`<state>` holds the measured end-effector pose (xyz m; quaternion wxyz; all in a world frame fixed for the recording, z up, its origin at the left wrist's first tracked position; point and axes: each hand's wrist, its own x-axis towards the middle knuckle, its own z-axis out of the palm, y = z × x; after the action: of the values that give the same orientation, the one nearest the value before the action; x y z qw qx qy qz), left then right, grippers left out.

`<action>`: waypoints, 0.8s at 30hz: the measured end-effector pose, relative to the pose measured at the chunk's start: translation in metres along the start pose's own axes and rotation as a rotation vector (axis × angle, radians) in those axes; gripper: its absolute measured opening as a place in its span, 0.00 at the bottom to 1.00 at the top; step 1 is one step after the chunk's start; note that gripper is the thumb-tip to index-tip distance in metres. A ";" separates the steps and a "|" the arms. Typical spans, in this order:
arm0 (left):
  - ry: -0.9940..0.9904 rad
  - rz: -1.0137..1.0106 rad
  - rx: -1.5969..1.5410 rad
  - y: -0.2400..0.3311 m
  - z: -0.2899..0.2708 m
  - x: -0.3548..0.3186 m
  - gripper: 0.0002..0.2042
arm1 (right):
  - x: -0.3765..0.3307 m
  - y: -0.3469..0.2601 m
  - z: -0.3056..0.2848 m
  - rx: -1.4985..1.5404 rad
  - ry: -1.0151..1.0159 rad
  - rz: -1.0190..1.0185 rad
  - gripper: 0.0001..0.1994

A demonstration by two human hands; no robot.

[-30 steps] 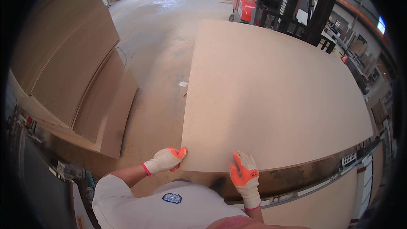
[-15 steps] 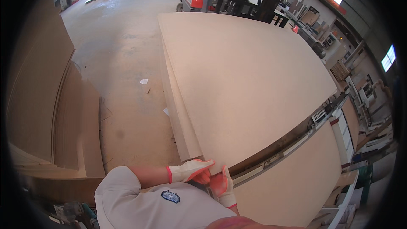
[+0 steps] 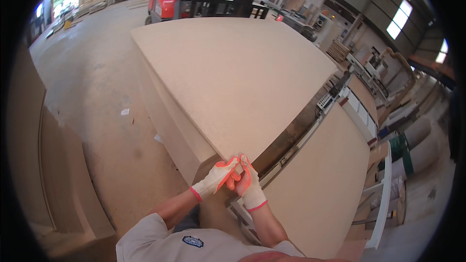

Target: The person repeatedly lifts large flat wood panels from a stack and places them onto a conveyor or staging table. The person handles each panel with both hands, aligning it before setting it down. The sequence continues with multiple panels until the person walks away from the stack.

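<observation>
A large tan board [image 3: 233,82] lies on top of a stack of similar boards [image 3: 177,133], with one corner toward me. Both my hands wear white gloves with orange-red palms and fingers. My left hand [image 3: 217,178] pinches the board at this near corner, thumb on the upper face. Close beside it, my right hand [image 3: 251,187] grips the same corner from the other side, thumb also on top. The fingers beneath the board are partly hidden. Along the left side, the top board's edge stands out from the stack below.
To the right, a second large tan panel [image 3: 310,174] lies beside a machine rail [image 3: 301,140]. A white metal frame [image 3: 381,204] stands further right. More boards [image 3: 73,184] are stacked at left. Beyond the board is a red and black forklift [image 3: 165,6]. Paper scraps [image 3: 125,112] lie on the floor.
My hands have moved forward, away from my body, still gripping the board's corner. The top board has shifted over the stack, covering the strip seen along its left side. My view has turned right.
</observation>
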<state>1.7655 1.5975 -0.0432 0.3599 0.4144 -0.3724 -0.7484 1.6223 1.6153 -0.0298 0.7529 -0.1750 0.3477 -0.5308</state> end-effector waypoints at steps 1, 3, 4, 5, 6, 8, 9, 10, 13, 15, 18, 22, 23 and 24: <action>-0.034 -0.047 0.002 -0.004 0.010 -0.005 0.33 | -0.009 -0.003 -0.010 0.033 0.068 -0.031 0.10; -0.139 -0.135 0.032 -0.022 0.033 -0.014 0.30 | -0.034 -0.003 -0.038 0.138 0.103 -0.040 0.10; -0.163 -0.245 0.113 -0.034 0.044 -0.020 0.29 | -0.051 -0.003 -0.056 0.200 0.152 -0.047 0.11; -0.319 -0.212 0.128 -0.046 0.053 -0.028 0.28 | -0.071 -0.002 -0.076 0.253 0.257 -0.028 0.12; -0.445 -0.222 0.165 -0.057 0.061 -0.037 0.27 | -0.093 -0.003 -0.097 0.322 0.415 0.027 0.14; -0.607 -0.180 0.233 -0.069 0.074 -0.053 0.24 | -0.143 -0.009 -0.143 0.255 0.296 -0.145 0.17; -0.644 -0.142 0.271 -0.071 0.071 -0.063 0.22 | -0.173 -0.013 -0.167 0.257 0.351 -0.179 0.17; -0.696 -0.092 0.278 -0.068 0.065 -0.071 0.20 | -0.202 -0.019 -0.192 0.257 0.354 -0.240 0.17; -0.363 0.289 0.149 -0.050 0.017 -0.102 0.20 | -0.298 -0.034 -0.268 0.302 0.485 -0.353 0.18; 0.087 0.559 0.184 -0.029 -0.031 -0.120 0.20 | -0.357 -0.040 -0.315 0.391 0.524 -0.535 0.19; 0.763 0.764 0.503 -0.001 -0.094 -0.150 0.24 | -0.415 -0.041 -0.361 0.577 0.709 -0.878 0.23; 1.508 0.477 1.080 -0.005 -0.104 -0.199 0.33 | -0.441 -0.026 -0.369 0.598 0.628 -0.917 0.27; 1.544 0.464 1.049 -0.014 -0.093 -0.205 0.36 | -0.442 -0.021 -0.365 0.587 0.753 -0.922 0.29; 1.534 0.363 1.160 -0.028 -0.079 -0.217 0.35 | -0.443 -0.017 -0.361 0.591 0.818 -0.914 0.31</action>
<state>1.9153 1.7734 -0.0204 0.3544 0.8377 -0.4056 0.0905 1.2682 2.0554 -0.1212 0.2771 0.1234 0.3360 -0.8917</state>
